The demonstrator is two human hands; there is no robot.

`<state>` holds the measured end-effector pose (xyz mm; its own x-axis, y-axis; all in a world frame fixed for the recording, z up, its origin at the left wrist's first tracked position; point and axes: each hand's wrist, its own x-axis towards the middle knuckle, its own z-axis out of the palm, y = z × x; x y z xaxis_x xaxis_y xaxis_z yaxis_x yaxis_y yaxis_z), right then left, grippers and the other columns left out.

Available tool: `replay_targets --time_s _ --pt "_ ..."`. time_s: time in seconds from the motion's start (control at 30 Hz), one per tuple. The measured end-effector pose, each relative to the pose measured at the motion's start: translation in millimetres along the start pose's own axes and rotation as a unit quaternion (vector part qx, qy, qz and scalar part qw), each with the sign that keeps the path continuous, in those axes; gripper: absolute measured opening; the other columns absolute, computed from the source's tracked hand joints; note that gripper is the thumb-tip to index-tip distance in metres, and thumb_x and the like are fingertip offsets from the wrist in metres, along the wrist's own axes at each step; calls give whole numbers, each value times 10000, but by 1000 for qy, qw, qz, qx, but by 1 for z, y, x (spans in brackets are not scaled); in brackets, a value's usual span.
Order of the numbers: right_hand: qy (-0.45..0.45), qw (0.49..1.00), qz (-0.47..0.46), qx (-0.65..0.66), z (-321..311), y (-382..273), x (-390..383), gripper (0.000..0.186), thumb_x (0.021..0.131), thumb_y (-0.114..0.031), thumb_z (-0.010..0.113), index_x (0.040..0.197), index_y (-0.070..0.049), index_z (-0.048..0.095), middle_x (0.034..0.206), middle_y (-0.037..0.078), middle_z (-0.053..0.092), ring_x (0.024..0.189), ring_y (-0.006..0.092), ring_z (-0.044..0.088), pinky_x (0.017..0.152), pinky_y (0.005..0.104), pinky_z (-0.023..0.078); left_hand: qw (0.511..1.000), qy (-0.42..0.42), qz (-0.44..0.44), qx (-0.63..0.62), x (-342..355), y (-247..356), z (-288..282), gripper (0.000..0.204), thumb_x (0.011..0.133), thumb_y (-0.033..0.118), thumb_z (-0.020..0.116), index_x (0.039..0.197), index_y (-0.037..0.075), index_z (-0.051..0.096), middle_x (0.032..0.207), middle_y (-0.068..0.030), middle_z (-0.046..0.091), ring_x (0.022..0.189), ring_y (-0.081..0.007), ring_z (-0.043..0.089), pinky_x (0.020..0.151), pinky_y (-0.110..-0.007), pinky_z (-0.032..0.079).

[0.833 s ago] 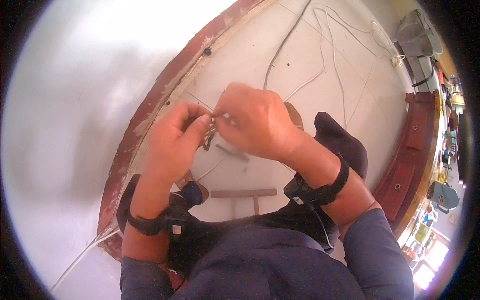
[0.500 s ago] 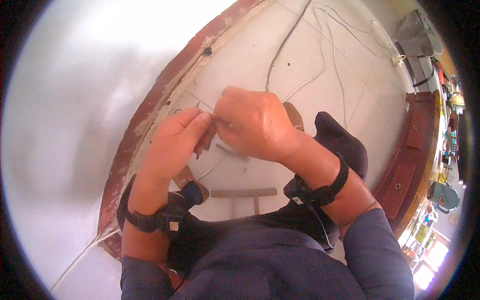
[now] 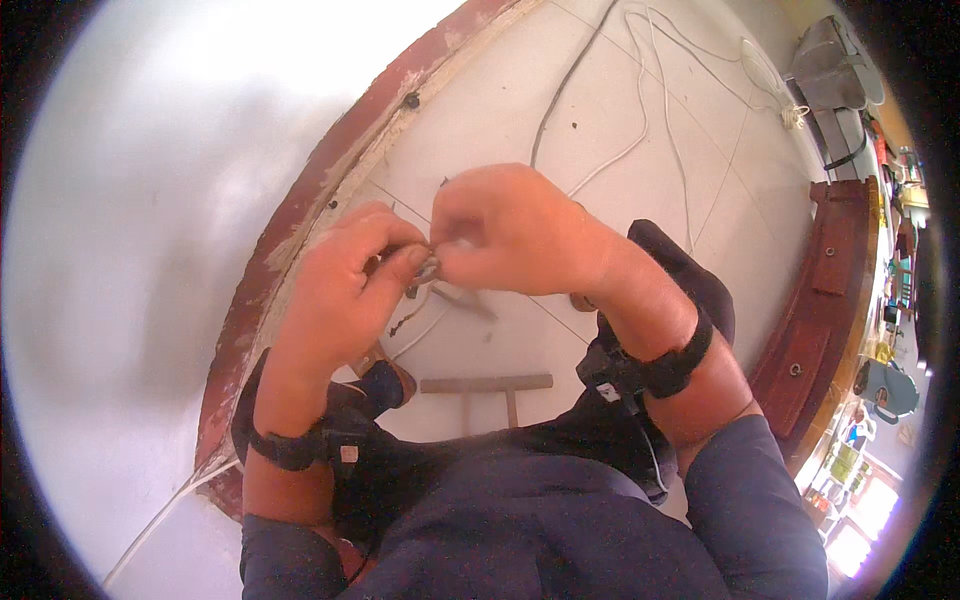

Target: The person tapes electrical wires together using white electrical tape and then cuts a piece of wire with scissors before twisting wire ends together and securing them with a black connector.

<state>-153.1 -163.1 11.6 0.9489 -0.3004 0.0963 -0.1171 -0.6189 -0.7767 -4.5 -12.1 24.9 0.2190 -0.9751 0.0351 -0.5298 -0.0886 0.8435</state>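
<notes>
My left hand [image 3: 345, 275] pinches a small light-grey piece [image 3: 427, 268] between thumb and fingertips; its kind is too small to make out. My right hand [image 3: 515, 230] meets it from the other side, thumb and forefinger pressed together at the piece, and what they grip is hidden. A thin, dark, twisted strand [image 3: 403, 322] hangs below the left fingers; whether it joins the grey piece I cannot tell. Behind my right hand ends the visible part of a dark cable [image 3: 553, 105] that runs along the floor.
White cords [image 3: 640, 125] curl over the tiled floor [image 3: 480, 130]. A chipped red-brown skirting [image 3: 290, 225] edges the white wall at left. Wooden bars [image 3: 487, 384] lie between my legs, and a red-brown drawer unit [image 3: 815, 290] stands at right. A grey bag [image 3: 828, 68] is at far right.
My right hand has turned, so its thumb and forefinger now show. The left fingers have shifted slightly, and the grey piece and dark strand have come into sight.
</notes>
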Motion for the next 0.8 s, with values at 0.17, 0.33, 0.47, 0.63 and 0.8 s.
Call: replay_targets --time_s 0.17,0.33,0.47,0.63,0.8 --pt "-119 968 161 155 -19 -15 3 171 753 -169 675 820 -12 686 740 88 668 711 148 609 649 304 480 998 13 62 25 1 -4 0 94 829 36 685 911 27 640 853 -99 620 776 -242 604 687 -334 487" --pt "-120 945 169 254 -18 -12 0 172 783 -158 667 830 6 688 743 49 662 726 98 579 644 270 466 988 57 138 45 1 -5 2 66 870 68 666 898 28 622 833 -90 608 762 -213 607 671 -315 488" --pt "-90 955 173 225 -16 -13 -2 158 785 -145 665 826 7 682 742 53 664 717 99 581 649 269 471 998 24 2 -59 -3 -6 5 154 950 150 612 877 15 603 795 -64 581 721 -160 590 648 -296 479" --pt "-93 957 167 216 -14 -15 -2 152 778 -138 661 819 8 675 739 63 669 718 98 586 649 278 479 998 -1 -57 -40 -3 -8 7 220 990 186 563 855 13 584 746 -45 547 662 -125 538 614 -277 449" --pt "-92 964 153 195 -16 -15 -1 160 775 -141 658 822 11 673 733 76 668 721 104 595 652 281 484 999 -5 -30 -29 0 -4 3 162 955 144 590 867 9 599 763 -81 554 702 -184 546 651 -306 443"
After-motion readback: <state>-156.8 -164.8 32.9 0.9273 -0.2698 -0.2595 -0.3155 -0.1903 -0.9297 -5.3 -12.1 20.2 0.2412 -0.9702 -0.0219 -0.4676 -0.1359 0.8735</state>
